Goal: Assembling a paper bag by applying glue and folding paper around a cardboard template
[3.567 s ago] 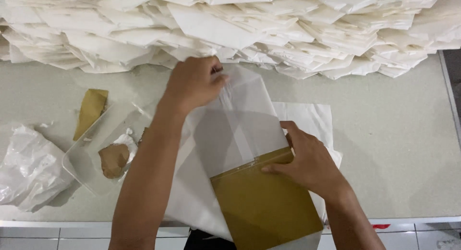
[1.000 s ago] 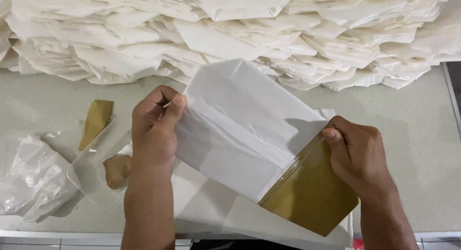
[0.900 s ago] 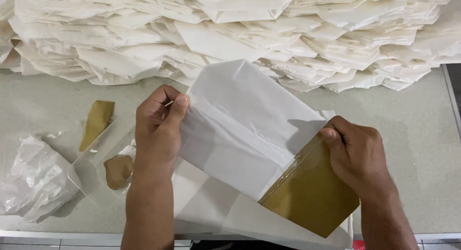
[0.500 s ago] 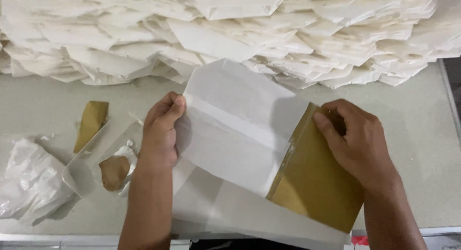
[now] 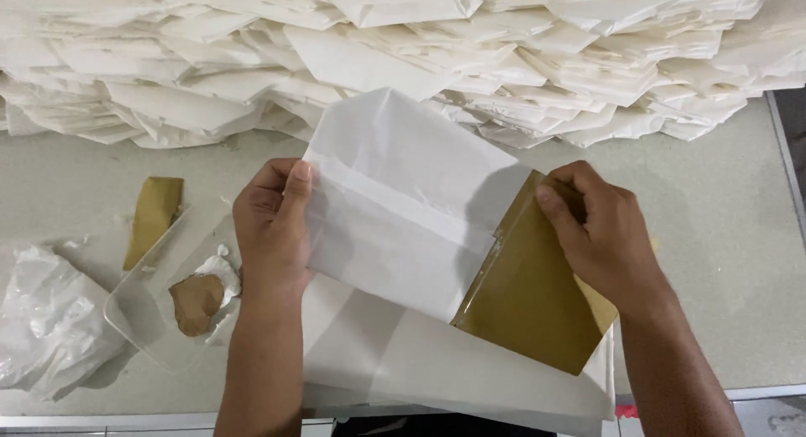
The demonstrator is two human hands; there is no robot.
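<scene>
Both hands hold a white paper bag (image 5: pixel 403 210) with a gold card (image 5: pixel 525 298) above the table (image 5: pixel 722 235).

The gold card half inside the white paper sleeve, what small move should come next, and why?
Probably push the gold card further into the white paper sleeve. The right hand grips the card's top edge, the left hand holds the sleeve's side, and most of the card is outside.
</scene>
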